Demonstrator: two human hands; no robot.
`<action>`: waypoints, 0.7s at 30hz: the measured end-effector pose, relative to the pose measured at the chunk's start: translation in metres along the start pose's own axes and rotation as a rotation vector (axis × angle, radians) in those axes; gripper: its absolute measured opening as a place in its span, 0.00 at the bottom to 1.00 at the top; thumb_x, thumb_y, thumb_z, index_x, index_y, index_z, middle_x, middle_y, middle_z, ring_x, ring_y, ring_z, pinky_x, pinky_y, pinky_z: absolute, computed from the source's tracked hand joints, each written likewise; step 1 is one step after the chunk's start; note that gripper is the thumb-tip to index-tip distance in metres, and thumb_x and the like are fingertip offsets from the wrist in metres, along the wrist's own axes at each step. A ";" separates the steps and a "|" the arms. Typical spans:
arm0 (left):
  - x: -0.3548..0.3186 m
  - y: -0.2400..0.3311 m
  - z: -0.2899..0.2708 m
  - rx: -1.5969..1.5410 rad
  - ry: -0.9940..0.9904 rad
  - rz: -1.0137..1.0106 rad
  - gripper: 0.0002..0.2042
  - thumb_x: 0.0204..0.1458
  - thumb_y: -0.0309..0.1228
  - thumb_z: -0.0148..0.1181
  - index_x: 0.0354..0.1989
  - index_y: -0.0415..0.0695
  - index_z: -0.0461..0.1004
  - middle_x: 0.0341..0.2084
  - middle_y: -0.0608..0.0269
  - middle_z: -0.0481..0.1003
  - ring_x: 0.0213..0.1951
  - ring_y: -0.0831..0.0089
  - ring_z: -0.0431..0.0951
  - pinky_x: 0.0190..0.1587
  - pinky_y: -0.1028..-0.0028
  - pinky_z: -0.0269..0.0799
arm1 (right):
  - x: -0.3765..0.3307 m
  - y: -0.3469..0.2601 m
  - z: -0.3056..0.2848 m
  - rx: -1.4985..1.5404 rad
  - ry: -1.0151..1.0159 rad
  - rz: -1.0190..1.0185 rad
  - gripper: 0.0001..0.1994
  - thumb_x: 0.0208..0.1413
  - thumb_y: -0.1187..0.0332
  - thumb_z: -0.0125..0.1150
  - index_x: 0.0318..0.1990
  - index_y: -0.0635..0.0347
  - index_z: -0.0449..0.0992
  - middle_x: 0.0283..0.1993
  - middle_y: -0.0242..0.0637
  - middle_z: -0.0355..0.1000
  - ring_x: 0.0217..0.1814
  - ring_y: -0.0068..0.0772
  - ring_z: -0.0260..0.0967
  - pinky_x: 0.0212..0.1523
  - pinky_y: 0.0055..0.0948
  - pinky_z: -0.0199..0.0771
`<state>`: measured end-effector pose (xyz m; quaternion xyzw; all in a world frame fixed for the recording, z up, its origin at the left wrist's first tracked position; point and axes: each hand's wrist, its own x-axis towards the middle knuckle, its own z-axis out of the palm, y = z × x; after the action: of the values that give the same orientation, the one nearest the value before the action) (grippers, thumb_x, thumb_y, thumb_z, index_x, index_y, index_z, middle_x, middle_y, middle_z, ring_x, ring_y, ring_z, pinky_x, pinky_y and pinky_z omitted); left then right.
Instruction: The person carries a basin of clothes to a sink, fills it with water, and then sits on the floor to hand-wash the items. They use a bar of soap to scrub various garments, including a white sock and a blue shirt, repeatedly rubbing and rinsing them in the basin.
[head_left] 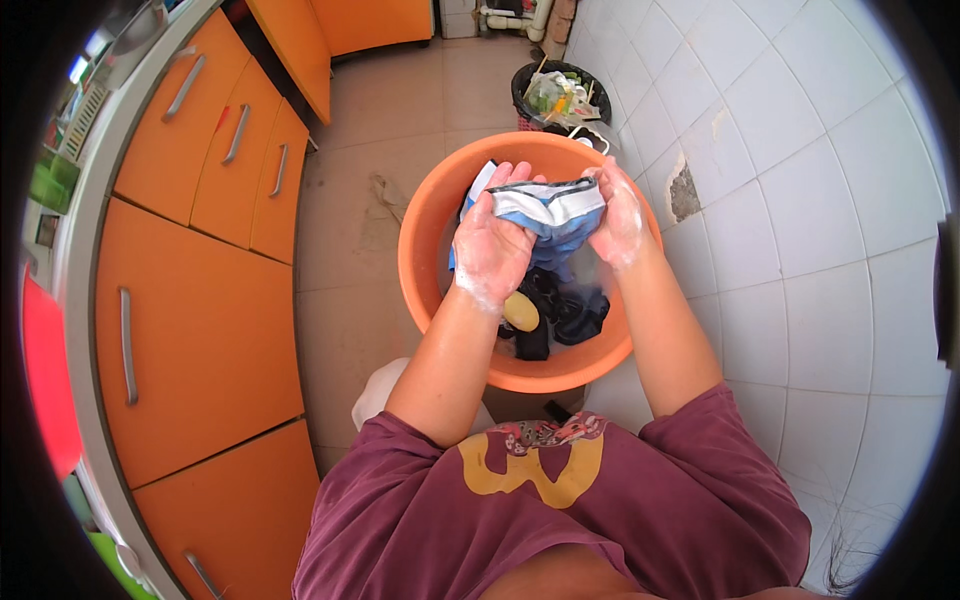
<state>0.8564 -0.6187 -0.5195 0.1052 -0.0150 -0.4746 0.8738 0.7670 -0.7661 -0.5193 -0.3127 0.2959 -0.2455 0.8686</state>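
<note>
Both hands hold a wet blue garment with a white, dark-edged band (560, 212) above an orange basin (420, 272). My left hand (487, 250) is palm up, its thumb over the band's left end. At the other end, my right hand (620, 222) grips the band, its fingers partly hidden. Suds coat both wrists and palms. The garment's lower part hangs toward the water. Below it, soaked dark clothes (575, 312) lie in the basin, with a yellow oval bar of soap (520, 311) resting by them near my left wrist.
Orange cabinets (195, 330) with metal handles line the left, under a pale counter edge (82, 240). A tiled wall (800, 210) with a chipped patch (684, 192) stands close on the right. Beyond the basin is a filled trash bin (562, 92). Beige floor tiles (350, 250) lie between.
</note>
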 end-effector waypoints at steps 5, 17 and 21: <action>0.000 0.000 0.004 0.127 0.094 0.041 0.21 0.63 0.35 0.39 0.63 0.39 0.56 0.56 0.58 0.65 0.58 0.60 0.64 0.61 0.61 0.59 | -0.042 -0.015 0.025 -0.494 -0.090 0.183 0.20 0.61 0.50 0.50 0.36 0.62 0.72 0.35 0.33 0.72 0.37 0.24 0.69 0.40 0.28 0.70; -0.007 -0.016 0.013 1.009 0.139 0.040 0.26 0.52 0.32 0.63 0.57 0.35 0.64 0.47 0.55 0.70 0.49 0.72 0.69 0.53 0.72 0.63 | -0.039 0.008 0.014 -0.492 -0.104 -0.262 0.07 0.59 0.66 0.56 0.39 0.61 0.72 0.34 0.30 0.71 0.34 0.18 0.68 0.29 0.20 0.72; -0.002 -0.015 0.002 0.940 0.200 0.034 0.18 0.53 0.30 0.61 0.49 0.34 0.69 0.38 0.60 0.74 0.39 0.77 0.73 0.45 0.76 0.67 | -0.041 0.010 0.011 -0.375 -0.175 -0.369 0.08 0.61 0.67 0.52 0.41 0.63 0.70 0.39 0.34 0.72 0.33 0.20 0.68 0.30 0.21 0.72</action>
<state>0.8430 -0.6253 -0.5207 0.5338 -0.1456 -0.3895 0.7363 0.7477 -0.7297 -0.5047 -0.5367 0.1982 -0.3127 0.7582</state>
